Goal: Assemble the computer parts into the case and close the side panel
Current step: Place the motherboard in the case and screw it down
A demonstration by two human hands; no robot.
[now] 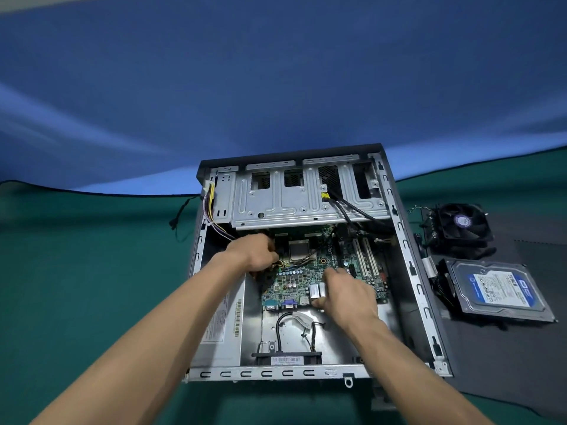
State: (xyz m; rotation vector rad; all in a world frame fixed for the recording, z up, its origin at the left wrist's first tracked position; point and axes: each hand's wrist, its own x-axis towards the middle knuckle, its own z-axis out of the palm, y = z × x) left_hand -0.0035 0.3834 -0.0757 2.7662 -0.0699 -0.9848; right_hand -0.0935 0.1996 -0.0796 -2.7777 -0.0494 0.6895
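Here my left hand (253, 253) is down inside the open case (408, 271), its fingers curled at the far left edge of the motherboard (306, 271), among the wires there — whether they grip the board or a wire I cannot tell. My right hand (346, 292) holds the board's near right part, thumb pinched against the silver port block at its near edge. The board lies in the case below the metal drive cage (291, 197), its near edge short of the case's near wall. The power supply (221, 320) sits along the left wall. Outside, to the right on the green worktop (92, 271), the cooler fan (460, 222) and the hard drive (497, 289) rest on a dark panel (506, 363) — well apart from my hands.
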